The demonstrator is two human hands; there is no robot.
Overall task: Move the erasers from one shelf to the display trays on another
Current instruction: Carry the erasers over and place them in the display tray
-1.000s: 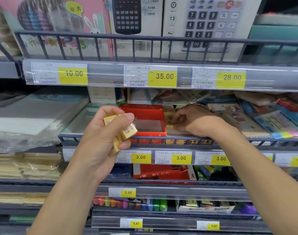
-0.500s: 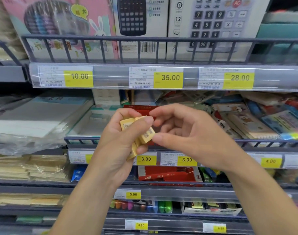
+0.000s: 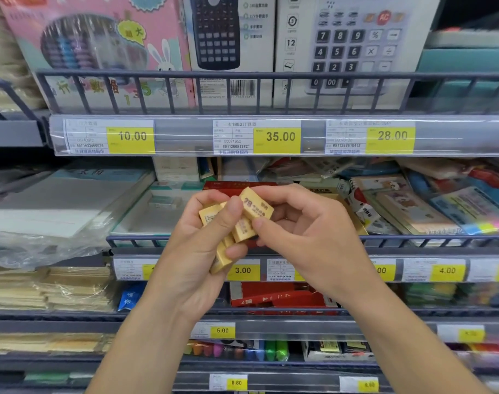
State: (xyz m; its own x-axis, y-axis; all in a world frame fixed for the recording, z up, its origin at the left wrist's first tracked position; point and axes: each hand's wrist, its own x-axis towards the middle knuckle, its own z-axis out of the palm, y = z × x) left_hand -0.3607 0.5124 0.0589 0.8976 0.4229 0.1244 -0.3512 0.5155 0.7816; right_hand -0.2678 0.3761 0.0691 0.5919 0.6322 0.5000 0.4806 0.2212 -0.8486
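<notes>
Right hand (image 3: 305,228) now pinches the top yellow eraser (image 3: 256,207); left hand (image 3: 202,251) grips the eraser stack (image 3: 228,237).

Erasers (image 3: 256,209) glossy film-wrapped; shelf rail (image 3: 271,75) matt metal.

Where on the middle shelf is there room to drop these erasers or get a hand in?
Crowded right of the hands: notebooks and packets overlap. Left, stacked paper fills the shelf. The red tray is mostly hidden behind left hand and right hand, both holding erasers; free room can't be judged. The hand passes above the front rail.
</notes>
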